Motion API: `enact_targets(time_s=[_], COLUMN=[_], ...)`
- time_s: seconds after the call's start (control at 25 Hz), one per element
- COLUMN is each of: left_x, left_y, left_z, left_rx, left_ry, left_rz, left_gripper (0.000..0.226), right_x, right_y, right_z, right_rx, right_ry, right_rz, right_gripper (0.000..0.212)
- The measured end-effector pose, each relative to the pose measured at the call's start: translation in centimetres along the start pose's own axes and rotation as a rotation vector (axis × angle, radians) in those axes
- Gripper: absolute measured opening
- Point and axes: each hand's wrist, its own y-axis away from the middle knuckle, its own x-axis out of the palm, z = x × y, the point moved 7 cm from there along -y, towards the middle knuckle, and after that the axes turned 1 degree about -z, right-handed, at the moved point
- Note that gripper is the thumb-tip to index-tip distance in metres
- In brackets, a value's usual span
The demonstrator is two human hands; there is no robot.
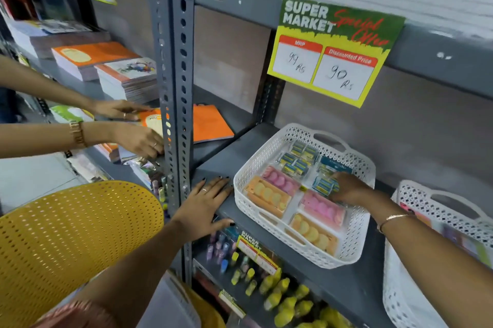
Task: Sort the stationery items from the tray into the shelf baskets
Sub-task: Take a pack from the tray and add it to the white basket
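The right hand (346, 189) is inside the white perforated plastic basket (354, 247) on the grey metal shelf (354, 282). Its fingers are curled on a small blue and yellow packet (324, 185), so it seems to be placing or arranging this packet; how firmly it holds I cannot tell. The left hand (205, 205) lies flat with the fingers spread, pressed on the shelf edge just beside the basket, probably for support.

Around the right hand the basket is already well filled: more blue and yellow packets (298, 159) beyond the fingers, pink eraser packs (280, 181) and orange eraser packs (266, 195) toward the left hand. So I judge this group is mostly sorted. The yellow perforated plastic tray (66, 242), below the left arm, shows nothing on its visible part, but part of it is hidden, so what is left I cannot say. A second white basket (416, 194) stands to the right of the right arm.

It is a shop: a green and yellow price sign (333, 52) hangs above, and another person's two hands (138, 138) arrange orange notebooks (210, 122) on the next shelf.
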Motion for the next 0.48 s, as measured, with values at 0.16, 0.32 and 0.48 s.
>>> enact_targets(time_s=[0.16, 0.32, 0.48], left_x=[-0.4, -1.2, -1.1], left_y=[0.0, 0.8, 7.3], left_z=[-0.2, -0.1, 1.8], left_rx=[-0.003, 0.003, -0.125], left_ry=[-0.037, -0.024, 0.010], left_rz=[-0.005, -0.032, -0.180], left_gripper=[0.093, 0.084, 0.066], right_x=[-4.2, -7.0, -3.8], right_y=[2.6, 8.1, 13.7], right_z=[3.7, 12.2, 22.6], right_rx=[-0.113, -0.315, -0.726], right_ry=[-0.028, -0.413, -0.515], right_rz=[-0.389, -0.725, -0.740], right_gripper=[0.030, 0.028, 0.029])
